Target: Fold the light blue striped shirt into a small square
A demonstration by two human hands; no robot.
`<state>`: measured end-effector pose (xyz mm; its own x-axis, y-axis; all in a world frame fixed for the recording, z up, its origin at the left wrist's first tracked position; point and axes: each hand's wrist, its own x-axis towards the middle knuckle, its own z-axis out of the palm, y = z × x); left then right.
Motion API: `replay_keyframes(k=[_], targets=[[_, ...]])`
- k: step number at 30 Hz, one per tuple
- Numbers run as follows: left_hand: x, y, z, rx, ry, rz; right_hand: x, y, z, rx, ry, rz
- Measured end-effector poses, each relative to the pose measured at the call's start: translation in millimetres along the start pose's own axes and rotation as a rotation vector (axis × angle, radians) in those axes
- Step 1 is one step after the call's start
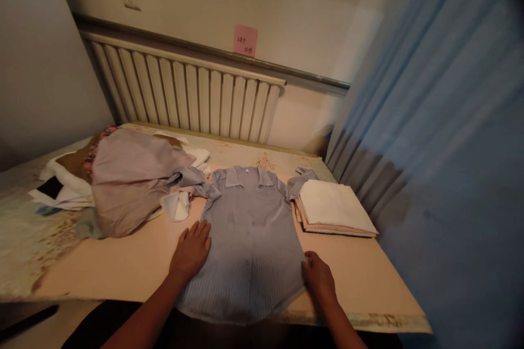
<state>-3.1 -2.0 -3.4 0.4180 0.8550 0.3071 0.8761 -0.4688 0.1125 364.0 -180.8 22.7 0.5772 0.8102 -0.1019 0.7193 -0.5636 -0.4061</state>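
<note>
A blue-grey, finely striped button shirt (249, 234) lies spread front up in front of me, collar away from me, sleeves out to both sides. Its hem reaches the near table edge. My left hand (191, 251) rests flat and open along the shirt's left side, fingers on the fabric. On the other side my right hand (319, 277) has its fingers curled in a pinch on the shirt's right edge, near the hem. The left sleeve end touches a heap of clothes, and the right sleeve runs up against a folded stack.
The heap of loose clothes (135, 174) covers the table's left part. Folded garments (333, 204) are stacked at right, white on top. A floral cloth (18, 245) shows around the peach table covering (118, 267). A radiator (192, 90) stands behind; a blue curtain (442, 163) hangs at right.
</note>
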Motion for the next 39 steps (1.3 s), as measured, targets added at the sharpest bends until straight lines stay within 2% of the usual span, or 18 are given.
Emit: replay_keyframes(k=[6, 19, 26, 32, 39], targets=[[-0.9, 0.0, 0.1, 0.006, 0.006, 0.004, -4.5, 3.4, -5.1, -0.020, -0.017, 0.051], [-0.2, -0.2, 0.3, -0.030, -0.015, -0.008, -9.0, 13.7, -5.9, -0.083, 0.002, 0.017], [-0.4, -0.5, 0.1, -0.090, -0.015, -0.021, -16.7, 19.2, -0.6, -0.151, 0.070, -0.060], [-3.5, -7.9, 4.7, -0.128, -0.029, -0.021, -25.1, 30.5, 14.5, -0.063, 0.240, -0.162], [-31.5, -16.2, -2.5, -0.323, 0.076, -0.149, -29.2, 36.4, 19.5, -0.008, 0.274, -0.169]])
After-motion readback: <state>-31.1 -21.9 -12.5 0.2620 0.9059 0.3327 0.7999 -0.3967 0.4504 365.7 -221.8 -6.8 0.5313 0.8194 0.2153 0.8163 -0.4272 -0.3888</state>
